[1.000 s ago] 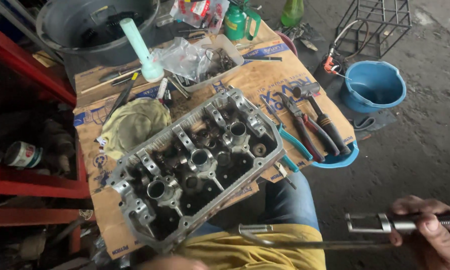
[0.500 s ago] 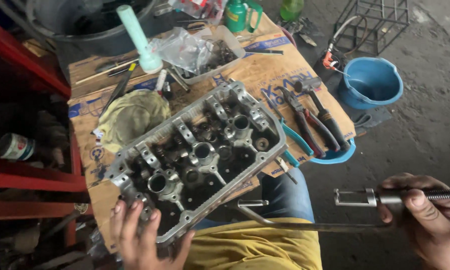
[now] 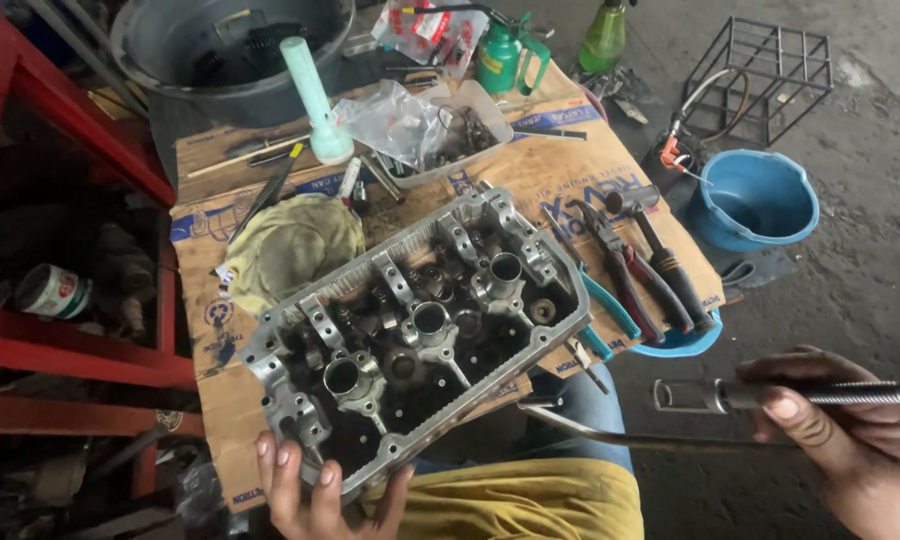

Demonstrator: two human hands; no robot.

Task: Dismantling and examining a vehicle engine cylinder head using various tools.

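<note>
My left hand [image 3: 320, 485] grips the near corner of the cylinder head [image 3: 415, 335], fingers curled up over its rim and thumb along the edge. The head lies at a slant across the cardboard sheet [image 3: 560, 190] that covers the work surface, its open side up, three round bores in a row down its middle. My right hand [image 3: 855, 440] is off to the side, well clear of the bench, clenched around a long metal tool [image 3: 770, 395] — a threaded rod with a bracket end pointing toward the head, and a thin bar running below it. My yellow-clad lap [image 3: 530, 500] sits just under the head's near edge.

Just past the head on the right lie pliers [image 3: 635, 275] with dark grips, over a shallow blue tray [image 3: 685, 340]. On the left a yellowish rag [image 3: 295, 245] is bunched beside the head. Farther back — a clear plastic tub [image 3: 460, 135] of small parts with a crumpled bag in it, a pale green torch [image 3: 315, 95] standing on end, and a green oil can [image 3: 505, 55]. A grey basin [image 3: 230, 50] sits at the far left; a blue bucket [image 3: 755, 200] and a black wire rack [image 3: 765, 65] stand on the floor to the right.
</note>
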